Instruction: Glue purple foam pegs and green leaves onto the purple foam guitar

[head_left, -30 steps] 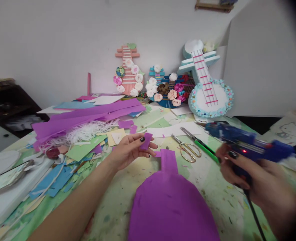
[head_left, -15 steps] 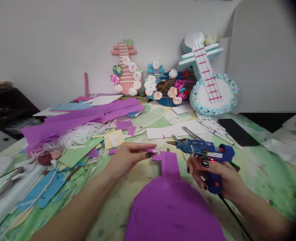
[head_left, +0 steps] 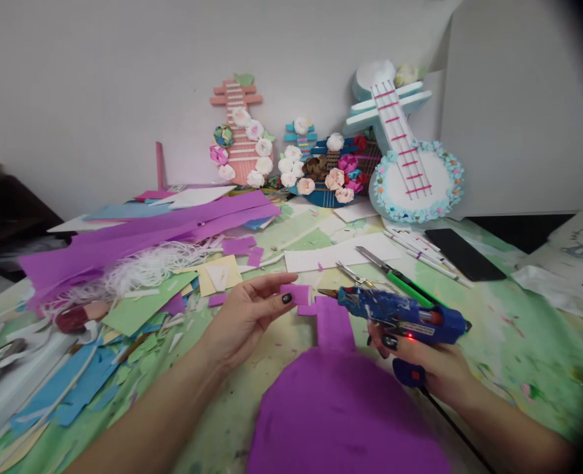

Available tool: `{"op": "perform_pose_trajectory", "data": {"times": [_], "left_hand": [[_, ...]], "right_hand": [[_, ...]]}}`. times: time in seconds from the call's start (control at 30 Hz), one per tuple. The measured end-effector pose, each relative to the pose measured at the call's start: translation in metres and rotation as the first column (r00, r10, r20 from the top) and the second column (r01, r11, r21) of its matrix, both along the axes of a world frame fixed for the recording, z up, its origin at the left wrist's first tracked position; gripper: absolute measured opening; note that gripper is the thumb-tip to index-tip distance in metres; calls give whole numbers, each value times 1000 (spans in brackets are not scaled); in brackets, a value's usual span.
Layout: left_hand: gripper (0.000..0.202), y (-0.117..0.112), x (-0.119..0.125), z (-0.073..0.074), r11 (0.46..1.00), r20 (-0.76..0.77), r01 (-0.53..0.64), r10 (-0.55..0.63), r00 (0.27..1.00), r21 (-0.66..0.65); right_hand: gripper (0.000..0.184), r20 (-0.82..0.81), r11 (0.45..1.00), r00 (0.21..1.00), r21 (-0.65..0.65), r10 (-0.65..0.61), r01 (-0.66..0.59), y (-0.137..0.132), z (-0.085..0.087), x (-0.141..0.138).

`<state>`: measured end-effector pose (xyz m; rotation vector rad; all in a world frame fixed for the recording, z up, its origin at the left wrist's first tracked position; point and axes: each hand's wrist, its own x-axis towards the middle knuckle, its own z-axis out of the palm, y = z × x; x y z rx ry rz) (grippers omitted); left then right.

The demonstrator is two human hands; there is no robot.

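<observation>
Between the thumb and fingers of my left hand is a small purple strip, its end facing right. My right hand is wrapped round the handle of a blue glue gun with a red light lit on it. The nozzle points left, close to the strip's end. Below both hands lies a purple guitar-shaped piece with a short neck, its lower part cut off by the frame. A small purple tab sticks out at the left of the neck top, partly behind the strip.
Small scissors and a green utility knife lie behind the glue gun. A black phone is at the right. Purple sheets, white string and paper scraps cover the left. Decorated guitars lean at the back.
My left hand has turned the strip so its broad face shows. The glue gun has tilted and come left, its nozzle nearer the strip. The view has shifted slightly.
</observation>
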<state>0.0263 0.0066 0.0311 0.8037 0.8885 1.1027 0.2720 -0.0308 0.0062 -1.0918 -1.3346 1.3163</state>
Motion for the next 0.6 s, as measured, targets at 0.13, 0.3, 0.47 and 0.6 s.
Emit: {"op": "perform_pose_trajectory", "data": {"times": [0.13,0.3,0.47,0.6], "left_hand": [[22,0,1,-2,1000,24,-4,3,1000,10],[23,0,1,-5,999,35,46,-46,998,13],[22,-4,3,-2,998,41,55,-55,998,0],[22,-5,4,-1,998,18,54,-55,998,11]], "right_hand": [[24,113,996,994,87,-2,-8,-2,4,-3],[25,140,993,990,115,-18,2,-2,5,-4],[25,155,994,988,108,-25,8,-4,2,-1],[23,160,996,987,91,-2,-12,-5,2,0]]}}
